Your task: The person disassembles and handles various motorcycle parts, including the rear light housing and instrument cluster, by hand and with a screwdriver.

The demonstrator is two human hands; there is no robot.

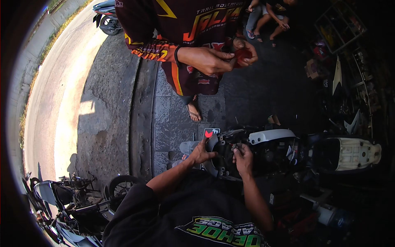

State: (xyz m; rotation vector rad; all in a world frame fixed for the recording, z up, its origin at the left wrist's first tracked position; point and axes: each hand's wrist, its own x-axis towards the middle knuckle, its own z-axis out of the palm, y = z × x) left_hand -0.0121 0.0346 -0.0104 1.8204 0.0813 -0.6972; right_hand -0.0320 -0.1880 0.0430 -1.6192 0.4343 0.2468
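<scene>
A partly stripped motorcycle [263, 154] stands in front of me, its inner parts dark and exposed. My left hand [198, 154] holds the edge of a curved grey panel [210, 168] at its left end, thumb on the inner side and fingers on the outer. Over the dark parts just right of that panel, my right hand [243, 158] is closed, thumb and fingertips pinched together. Whatever small thing they may hold is too dark to make out. A white body cover [272, 135] lies along the motorcycle's far side.
Across from me a person in a dark jersey [197, 45] holds a red object [242, 57] in both hands. A pale seat base [357, 154] is at the right. Other motorcycles [61, 197] stand at the lower left. Someone sits at the back near shelves [337, 24].
</scene>
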